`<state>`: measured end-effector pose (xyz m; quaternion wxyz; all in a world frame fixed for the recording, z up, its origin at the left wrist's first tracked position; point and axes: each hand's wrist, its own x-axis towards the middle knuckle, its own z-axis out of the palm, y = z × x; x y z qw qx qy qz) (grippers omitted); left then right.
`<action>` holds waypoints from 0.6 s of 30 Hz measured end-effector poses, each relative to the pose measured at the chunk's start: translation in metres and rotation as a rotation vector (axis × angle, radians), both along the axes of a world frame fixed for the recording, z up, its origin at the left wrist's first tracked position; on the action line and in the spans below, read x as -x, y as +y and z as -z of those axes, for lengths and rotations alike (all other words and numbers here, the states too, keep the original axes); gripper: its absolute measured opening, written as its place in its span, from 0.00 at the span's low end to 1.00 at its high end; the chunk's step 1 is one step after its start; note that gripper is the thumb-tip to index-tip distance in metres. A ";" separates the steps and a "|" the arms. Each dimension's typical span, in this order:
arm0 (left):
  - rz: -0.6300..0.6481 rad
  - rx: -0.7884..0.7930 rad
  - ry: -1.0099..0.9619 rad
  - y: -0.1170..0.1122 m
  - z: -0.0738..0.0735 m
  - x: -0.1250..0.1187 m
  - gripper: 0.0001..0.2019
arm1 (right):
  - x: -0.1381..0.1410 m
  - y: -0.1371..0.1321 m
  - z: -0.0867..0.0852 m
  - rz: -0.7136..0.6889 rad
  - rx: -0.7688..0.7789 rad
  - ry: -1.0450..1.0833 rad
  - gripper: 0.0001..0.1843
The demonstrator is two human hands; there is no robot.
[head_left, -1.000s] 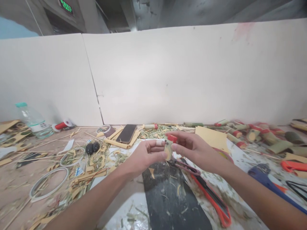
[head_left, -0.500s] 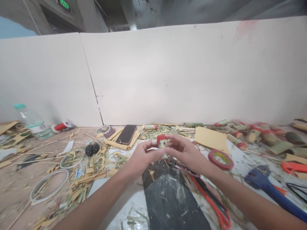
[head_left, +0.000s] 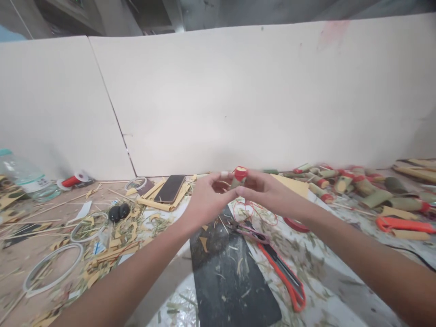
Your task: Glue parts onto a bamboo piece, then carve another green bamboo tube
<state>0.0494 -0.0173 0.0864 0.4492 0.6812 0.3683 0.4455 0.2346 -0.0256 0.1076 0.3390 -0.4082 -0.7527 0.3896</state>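
Okay, nearest: black board (head_left: pixel 231 281) over a white sheet (head_left: pixel 170 279), scraps (head_left: pixel 203 244) on top, probably laid there to spare the surface beneath. Orange cutter (head_left: pixel 284 278) beside the board's right edge, scissors (head_left: pixel 254 235) at its far end, likely parked for easy reach. Red thread (head_left: pixel 250 210) in loose loops past the scissors. Then left hand (head_left: pixel 209 195) and right hand (head_left: pixel 272 193), thumbs meeting, fingers curled in, both grasping one bamboo piece (head_left: pixel 239 176) between them, above the board's far end; exact contacts behind the thumbs hidden. Red end up, probably pinched from both sides to keep something so small steady. Farther: phone (head_left: pixel 170 189) on yellow strips (head_left: pixel 155 205) at left, heap of bamboo tubes (head_left: pixel 376 198) at right, presumably out of the way. White panel (head_left: pixel 221 100) behind. Versus half a second earlier: bamboo piece raised, cut end now showing, dark dots no longer visible; thumbs now touching; thread loops newly exposed; blue tool gone from sight, probably behind the right forearm; view swung rightward.
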 end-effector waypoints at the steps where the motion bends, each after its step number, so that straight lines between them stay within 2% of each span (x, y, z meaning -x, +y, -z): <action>1: 0.007 -0.045 -0.010 0.002 -0.003 -0.005 0.18 | 0.005 0.001 -0.001 0.008 -0.034 0.014 0.17; 2: 0.002 -0.088 -0.024 0.005 -0.005 -0.008 0.19 | 0.008 0.002 -0.004 0.030 -0.062 0.033 0.17; 4: -0.095 -0.177 -0.056 0.009 -0.007 -0.010 0.24 | 0.008 0.004 -0.013 0.055 -0.067 0.059 0.17; 6: -0.155 -0.231 -0.056 0.013 -0.008 -0.009 0.29 | 0.002 0.004 -0.023 0.017 -0.045 0.053 0.16; 7: -0.107 -0.224 -0.036 0.015 -0.008 -0.008 0.28 | -0.001 0.004 -0.028 -0.009 -0.044 0.042 0.16; 10: 0.213 -0.115 0.091 0.019 -0.003 -0.001 0.16 | -0.014 0.002 -0.038 -0.029 -0.080 0.002 0.13; 11: 0.268 -0.075 0.132 0.020 0.000 0.003 0.16 | -0.019 0.002 -0.039 -0.007 -0.088 0.005 0.12; 12: 0.256 -0.045 0.155 0.021 0.003 0.007 0.17 | -0.025 0.002 -0.040 0.026 -0.086 0.016 0.12; 15: 0.098 0.027 0.180 0.026 0.008 0.025 0.18 | -0.045 0.006 -0.039 0.166 -0.069 0.099 0.13; 18: 0.047 0.028 0.222 0.029 0.008 0.047 0.17 | -0.065 0.010 -0.037 0.258 -0.056 0.186 0.12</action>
